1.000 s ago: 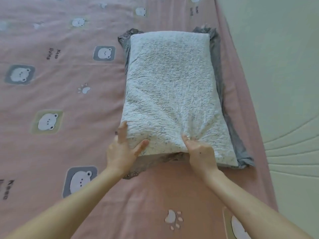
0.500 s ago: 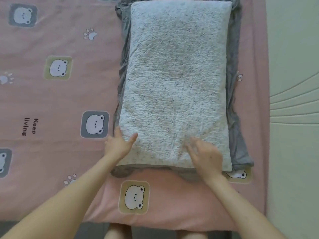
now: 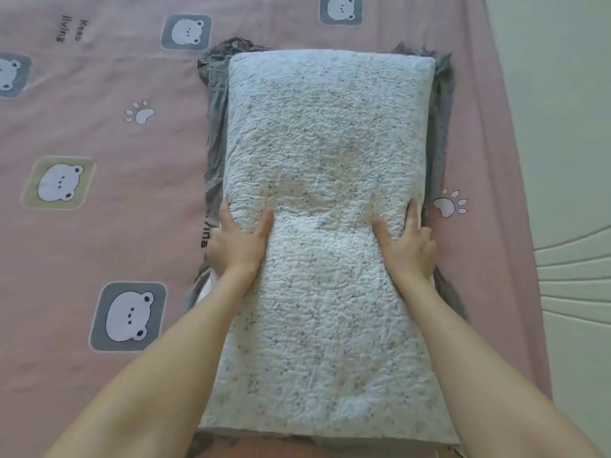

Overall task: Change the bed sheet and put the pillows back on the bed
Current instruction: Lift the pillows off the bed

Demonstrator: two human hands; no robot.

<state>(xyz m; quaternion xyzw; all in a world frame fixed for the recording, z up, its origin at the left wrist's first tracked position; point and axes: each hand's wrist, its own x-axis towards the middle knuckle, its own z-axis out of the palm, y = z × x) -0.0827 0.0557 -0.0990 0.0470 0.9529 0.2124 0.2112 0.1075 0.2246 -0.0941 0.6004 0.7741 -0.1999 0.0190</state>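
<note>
A white quilted pillow with grey flecks lies lengthwise on top of a grey pillow, whose edges stick out on both long sides. Both rest on the pink bed sheet printed with bear faces and paw marks. My left hand clasps the white pillow's left edge about halfway along, thumb on top and fingers down the side. On the right edge my right hand does the same. The pillow's top is dented and creased between the two hands.
The bed's right edge runs along a pale cream headboard or wall panel with curved grooves. The pink sheet stretches away to the left of the pillows. The near edge of the bed lies at the bottom of the view.
My hands have moved from the pillow's near end up to its long sides at mid length. The view has shifted so the pillow fills more of the frame.
</note>
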